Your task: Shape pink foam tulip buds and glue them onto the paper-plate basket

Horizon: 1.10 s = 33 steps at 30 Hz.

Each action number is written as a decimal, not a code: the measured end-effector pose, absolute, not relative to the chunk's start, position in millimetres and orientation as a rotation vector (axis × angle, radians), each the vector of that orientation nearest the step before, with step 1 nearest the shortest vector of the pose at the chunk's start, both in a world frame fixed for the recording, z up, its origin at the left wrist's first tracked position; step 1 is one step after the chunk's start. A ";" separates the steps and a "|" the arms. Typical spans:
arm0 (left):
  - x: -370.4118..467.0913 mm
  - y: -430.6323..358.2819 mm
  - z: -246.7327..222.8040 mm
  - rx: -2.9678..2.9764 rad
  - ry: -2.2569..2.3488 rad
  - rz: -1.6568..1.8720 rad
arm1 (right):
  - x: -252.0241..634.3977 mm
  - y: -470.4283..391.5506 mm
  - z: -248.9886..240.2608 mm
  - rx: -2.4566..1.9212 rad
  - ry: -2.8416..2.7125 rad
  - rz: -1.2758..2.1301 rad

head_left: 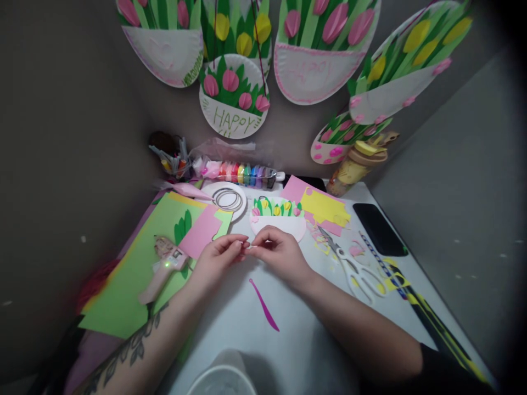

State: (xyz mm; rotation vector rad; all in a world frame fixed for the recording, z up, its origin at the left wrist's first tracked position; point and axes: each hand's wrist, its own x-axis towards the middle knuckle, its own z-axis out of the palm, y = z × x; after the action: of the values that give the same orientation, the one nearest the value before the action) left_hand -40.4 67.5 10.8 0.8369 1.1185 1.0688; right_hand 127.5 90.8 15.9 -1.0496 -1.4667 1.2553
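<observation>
My left hand (224, 251) and my right hand (280, 253) meet over the middle of the table, fingertips pinched close together. A tiny pale piece (250, 247) shows between them, too small to name. Just beyond my right hand lies a small paper-plate basket (280, 224) with yellow and pink paper tulips and green leaves. Below my hands a magenta plastic modelling knife (264, 306) rests on the white tabletop. Left of my left hand a pink glue gun (167, 269) with a lit green light lies on green paper.
White scissors (354, 266), paper scraps and a black phone (379, 229) lie at right. Behind are a pack of coloured clay (242, 173), a plate with wire rings (241, 211) and a tumbler (356, 164). A white tub (224, 378) stands at the front. Plate baskets (234, 118) hang above.
</observation>
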 end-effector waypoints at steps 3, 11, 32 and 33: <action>-40.7 67.6 11.4 0.827 1.094 1.069 | 128.9 92.4 17.3 -0.981 -1.547 1.213; -41.2 66.8 12.6 0.776 1.064 1.067 | 132.1 94.1 14.1 -0.932 -1.641 1.213; -38.5 66.2 18.4 0.708 1.073 1.079 | 124.1 95.7 12.5 -0.934 -0.805 1.797; -38.9 66.4 17.9 0.710 1.081 1.079 | 123.8 95.4 12.5 -0.940 -0.816 1.793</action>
State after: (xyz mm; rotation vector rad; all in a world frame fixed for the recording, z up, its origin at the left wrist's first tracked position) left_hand -38.9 66.4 17.9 0.7102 1.0811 1.0792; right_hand 123.8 95.4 12.5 -0.9401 -0.8157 1.7925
